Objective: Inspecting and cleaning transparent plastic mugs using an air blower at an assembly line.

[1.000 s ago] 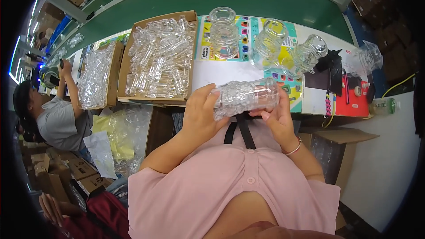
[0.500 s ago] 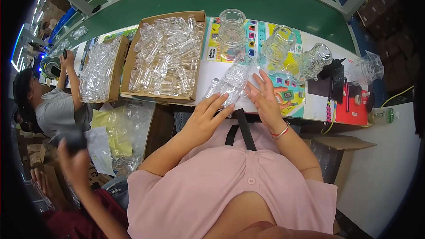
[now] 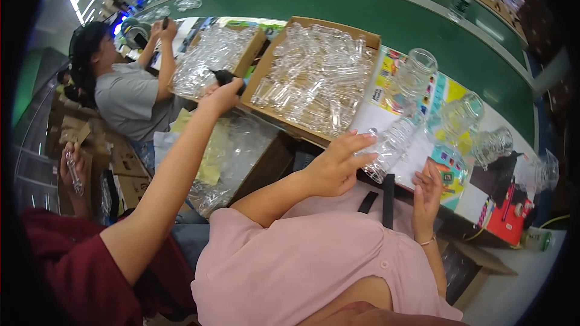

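Observation:
A clear, ribbed glass piece [image 3: 396,137] lies tilted on white paper at the bench's near edge. My left hand [image 3: 339,166] is beside its left side, fingers apart, the fingertips overlapping the glass; whether they touch it I cannot tell. To the right of the piece, my right hand [image 3: 428,196] is raised with its fingers loosely stretched and nothing in it. Beyond the piece stands a tall clear glass vessel [image 3: 417,72]. Two similar ones, a middle glass vessel [image 3: 462,115] and a lower glass vessel [image 3: 492,145], stand to its right.
A cardboard box [image 3: 373,39] of clear glass tubes is at my left, a second box [image 3: 257,48] beyond it. A co-worker's hand [image 3: 225,93] with a black tool reaches over from the left. A bag-wrapped vessel [image 3: 542,172] and a red sheet [image 3: 509,214] lie right.
The view has swung left, so the bench sits farther right. My left hand has lifted and opened somewhat off the glass piece. The co-worker's arm has stretched forward to the boxes.

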Motion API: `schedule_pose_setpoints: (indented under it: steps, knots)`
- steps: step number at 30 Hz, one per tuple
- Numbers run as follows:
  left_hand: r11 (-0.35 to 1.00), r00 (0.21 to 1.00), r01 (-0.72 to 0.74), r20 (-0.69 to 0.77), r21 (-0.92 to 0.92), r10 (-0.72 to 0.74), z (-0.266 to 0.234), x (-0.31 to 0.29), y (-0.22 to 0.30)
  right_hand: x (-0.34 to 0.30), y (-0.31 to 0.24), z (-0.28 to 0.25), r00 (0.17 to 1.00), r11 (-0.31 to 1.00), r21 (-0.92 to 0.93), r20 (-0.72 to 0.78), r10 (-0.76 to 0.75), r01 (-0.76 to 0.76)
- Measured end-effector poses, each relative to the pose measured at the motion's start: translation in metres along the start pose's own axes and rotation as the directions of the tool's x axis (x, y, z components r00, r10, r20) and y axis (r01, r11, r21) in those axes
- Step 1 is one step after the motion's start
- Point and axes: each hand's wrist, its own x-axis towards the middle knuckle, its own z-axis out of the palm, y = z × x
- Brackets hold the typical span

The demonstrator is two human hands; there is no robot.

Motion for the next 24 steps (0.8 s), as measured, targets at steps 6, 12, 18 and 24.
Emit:
schedule_pose_setpoints:
  steps: [6,12,18,24]
  knots:
    - [0.907,0.703,0.365,-0.576,-0.210,-0.417,-0.004,-0.070,-0.045,-0.005,0.002,0.001,0.997,0.994,-0.090,0.044,-0.058,0.061]
    - [0.844,0.472,0.492,-0.751,-0.211,-0.463,-0.028,-0.131,-0.079,-0.003,0.005,0.001,0.996,0.991,-0.108,0.045,-0.075,0.079]
    - [0.780,0.077,0.593,-0.951,-0.198,-0.300,-0.096,-0.164,-0.141,-0.004,0.011,-0.002,0.997,0.983,-0.170,0.032,-0.071,0.075]
    - [0.380,0.151,0.923,-0.969,0.067,-0.196,-0.220,-0.211,-0.201,-0.004,0.012,0.000,0.993,0.972,-0.203,0.049,-0.111,0.119]
